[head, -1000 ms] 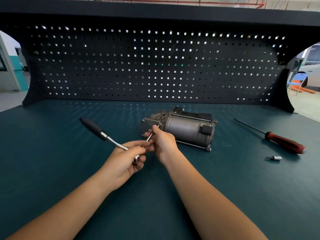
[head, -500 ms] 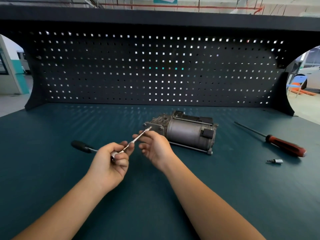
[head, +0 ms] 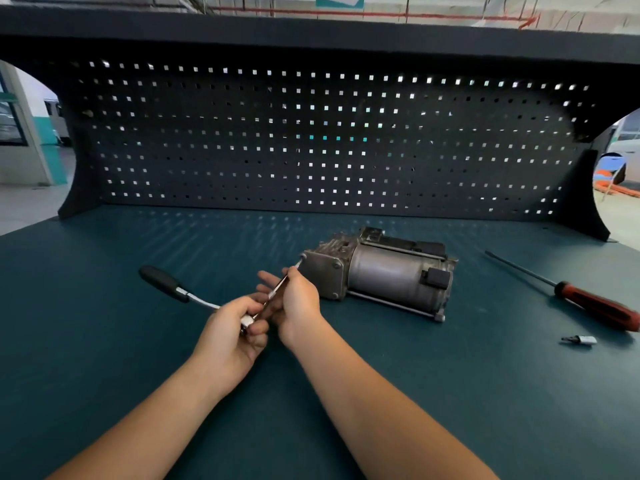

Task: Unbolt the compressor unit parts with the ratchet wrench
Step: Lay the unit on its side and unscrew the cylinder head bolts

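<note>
A dark pegboard (head: 311, 140) is seen behind the teal bench top (head: 104, 341). The compressor unit (head: 384, 275) is laid on its side at the middle of the bench, with a red-handled screwdriver (head: 595, 306) well apart on the right. The ratchet wrench (head: 162, 283) is gripped at its head by the curled left hand (head: 230, 337), black handle out to the left. Its extension bar (head: 277, 289) is pinched by the right hand (head: 298, 306), tip set at a corner bolt of the end plate. A small bit (head: 580, 340) is lying near the screwdriver

Bare bench top (head: 104, 341) left; screwdriver (head: 588, 301) and bit (head: 580, 339) obstruct the right.
</note>
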Available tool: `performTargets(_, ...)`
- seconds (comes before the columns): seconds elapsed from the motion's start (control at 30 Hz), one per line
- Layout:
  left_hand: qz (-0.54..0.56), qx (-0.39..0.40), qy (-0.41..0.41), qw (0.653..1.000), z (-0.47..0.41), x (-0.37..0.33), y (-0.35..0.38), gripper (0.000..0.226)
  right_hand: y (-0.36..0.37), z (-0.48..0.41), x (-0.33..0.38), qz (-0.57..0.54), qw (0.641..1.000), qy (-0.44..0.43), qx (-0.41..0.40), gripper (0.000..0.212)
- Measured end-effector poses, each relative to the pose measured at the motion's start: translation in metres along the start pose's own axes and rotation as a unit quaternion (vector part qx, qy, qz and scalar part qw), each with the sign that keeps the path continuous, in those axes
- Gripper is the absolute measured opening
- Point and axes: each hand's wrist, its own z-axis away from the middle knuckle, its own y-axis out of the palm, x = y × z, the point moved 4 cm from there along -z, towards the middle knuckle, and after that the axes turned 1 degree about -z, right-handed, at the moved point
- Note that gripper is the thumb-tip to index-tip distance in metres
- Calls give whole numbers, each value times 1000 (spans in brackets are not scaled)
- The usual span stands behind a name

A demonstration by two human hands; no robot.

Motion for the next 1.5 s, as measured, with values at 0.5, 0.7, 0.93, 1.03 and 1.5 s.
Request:
performTargets(0.5,117,11,-66,991,-2,4,-2,21,-7,-6,1,18,1000,-20,6,13)
performTargets(0.7,120,-3,-76,990,0,5,-2,20,-9,-9,1,41,999,-28,4,16)
performTargets(0.93,-139,-25,69,988,5,-8,4,26,-9,-10,3,44,998,-28,17,23)
performTargets(1.03,-177,-23,101,979,8,-15,7,25,-9,-11,3,39,999,-29,17,23)
performTargets(1.5,-134,-29,10,991,2,-25,-2,18,-10,-7,4,57,998,-25,22,20)
